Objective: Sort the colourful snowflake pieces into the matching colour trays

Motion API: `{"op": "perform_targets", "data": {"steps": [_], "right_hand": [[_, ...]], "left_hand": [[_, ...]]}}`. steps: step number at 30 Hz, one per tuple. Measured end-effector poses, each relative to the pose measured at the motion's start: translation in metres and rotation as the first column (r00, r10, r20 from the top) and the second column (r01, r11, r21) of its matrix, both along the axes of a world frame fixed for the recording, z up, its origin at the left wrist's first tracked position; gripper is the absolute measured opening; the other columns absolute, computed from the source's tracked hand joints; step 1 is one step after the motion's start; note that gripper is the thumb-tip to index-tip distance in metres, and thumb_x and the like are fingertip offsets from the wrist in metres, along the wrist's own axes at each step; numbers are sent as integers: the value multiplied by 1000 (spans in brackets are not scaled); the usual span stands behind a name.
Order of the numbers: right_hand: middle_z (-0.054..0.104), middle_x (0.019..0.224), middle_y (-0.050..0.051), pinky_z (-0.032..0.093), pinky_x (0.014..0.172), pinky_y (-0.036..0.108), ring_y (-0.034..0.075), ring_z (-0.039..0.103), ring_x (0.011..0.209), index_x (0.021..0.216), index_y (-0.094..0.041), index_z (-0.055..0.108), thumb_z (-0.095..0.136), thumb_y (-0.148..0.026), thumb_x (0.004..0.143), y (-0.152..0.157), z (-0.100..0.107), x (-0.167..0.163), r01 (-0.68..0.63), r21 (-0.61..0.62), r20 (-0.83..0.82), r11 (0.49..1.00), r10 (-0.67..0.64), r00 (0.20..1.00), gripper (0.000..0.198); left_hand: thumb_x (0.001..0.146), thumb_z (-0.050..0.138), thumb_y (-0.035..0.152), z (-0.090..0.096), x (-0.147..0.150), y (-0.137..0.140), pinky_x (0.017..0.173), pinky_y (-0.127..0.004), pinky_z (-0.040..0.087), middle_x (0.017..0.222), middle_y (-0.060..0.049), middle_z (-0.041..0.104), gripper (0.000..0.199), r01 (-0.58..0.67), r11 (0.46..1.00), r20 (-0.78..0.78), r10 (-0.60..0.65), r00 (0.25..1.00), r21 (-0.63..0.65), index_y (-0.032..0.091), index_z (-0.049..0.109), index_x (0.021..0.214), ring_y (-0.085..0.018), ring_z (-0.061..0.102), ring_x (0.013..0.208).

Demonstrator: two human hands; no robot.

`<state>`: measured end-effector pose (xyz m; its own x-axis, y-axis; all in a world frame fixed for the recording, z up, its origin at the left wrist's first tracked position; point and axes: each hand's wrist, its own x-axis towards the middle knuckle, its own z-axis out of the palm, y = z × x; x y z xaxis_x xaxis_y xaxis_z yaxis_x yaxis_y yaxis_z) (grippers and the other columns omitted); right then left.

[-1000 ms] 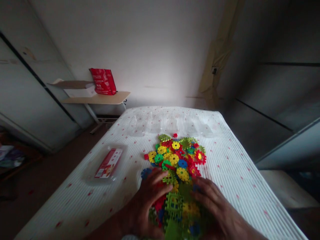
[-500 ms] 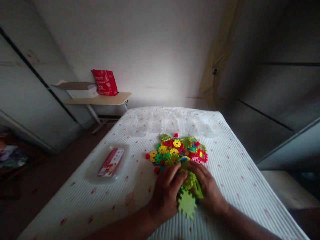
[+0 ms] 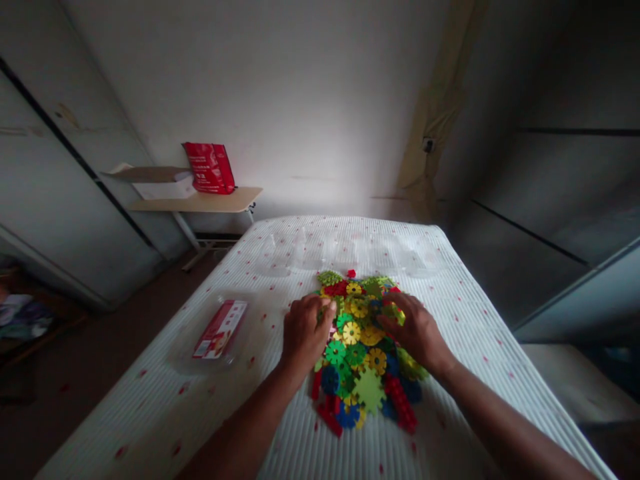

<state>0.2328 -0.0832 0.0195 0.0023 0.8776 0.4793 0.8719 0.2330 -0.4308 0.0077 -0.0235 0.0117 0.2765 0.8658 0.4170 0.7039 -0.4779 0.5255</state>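
Observation:
A heap of plastic toy pieces lies on the bedspread: yellow flower discs [image 3: 351,333], green flower discs [image 3: 335,352], a pale green toothed plate [image 3: 369,391], blue discs [image 3: 347,415] and red blocks [image 3: 400,403]. My left hand [image 3: 306,330] is at the heap's left edge, its fingers bent and the thumb apart from them; the fingertips are partly hidden. Over the right side is my right hand [image 3: 419,333], fingers spread and arched above the pieces. I see no piece lifted by either hand.
Left of the heap sits a clear plastic box [image 3: 185,347] with a red label. Clear trays [image 3: 345,252] stand in a row behind it, near the far edge of the bed [image 3: 450,427]. A side table [image 3: 240,198] carries a red bag [image 3: 210,169] and a white box [image 3: 163,187].
My hands have moved apart and away from me, to the two sides of the heap. The pieces now spread wider near me, with red blocks and blue discs showing.

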Motion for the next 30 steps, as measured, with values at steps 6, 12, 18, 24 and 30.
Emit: {"op": "perform_targets", "data": {"steps": [6, 12, 18, 24, 30], "right_hand": [[62, 110, 10, 51, 81, 39, 25, 60, 99, 119, -21, 52, 53, -45, 82, -54, -21, 35, 53, -112, 13, 992, -52, 999, 44], [60, 115, 13, 48, 87, 44, 28, 56, 103, 132, -19, 42, 62, -41, 75, -60, -44, 20, -65, -180, 65, 981, 78, 995, 64], [53, 125, 13, 46, 92, 42, 25, 52, 112, 143, -20, 25, 58, -27, 77, -33, -42, -24, -190, -186, -150, 964, 164, 975, 74], [58, 119, 12, 46, 91, 41, 24, 54, 108, 123, -19, 52, 59, -24, 75, -23, -16, -29, -324, -115, -75, 939, 317, 946, 48], [64, 106, 10, 47, 90, 41, 25, 57, 105, 98, -21, 65, 43, -42, 87, 10, -16, 33, -74, 17, -76, 997, 75, 994, 32]], "left_hand": [[91, 38, 31, -21, -16, 20, 92, -38, 40, 107, -7, 66, 31, -12, 1000, -34, 13, 999, 4, 18, 62, 106, -21, 57, 101], [88, 44, 34, -25, -11, 13, 94, -41, 37, 111, -6, 66, 31, 46, 994, -82, -54, 995, -103, 22, 61, 111, -23, 56, 105], [84, 45, 32, -35, -7, 10, 85, -28, 43, 102, -4, 67, 30, 205, 935, 256, -131, 958, -290, 20, 63, 104, -18, 59, 96], [83, 47, 40, -26, -15, 11, 65, -23, 43, 73, -2, 64, 31, 310, 900, 399, -174, 900, -307, 15, 64, 73, -16, 58, 72], [83, 45, 40, -9, -23, 29, 59, -22, 39, 56, 1, 56, 37, 99, 973, 180, -62, 982, -209, 16, 58, 57, -12, 52, 58]]}}
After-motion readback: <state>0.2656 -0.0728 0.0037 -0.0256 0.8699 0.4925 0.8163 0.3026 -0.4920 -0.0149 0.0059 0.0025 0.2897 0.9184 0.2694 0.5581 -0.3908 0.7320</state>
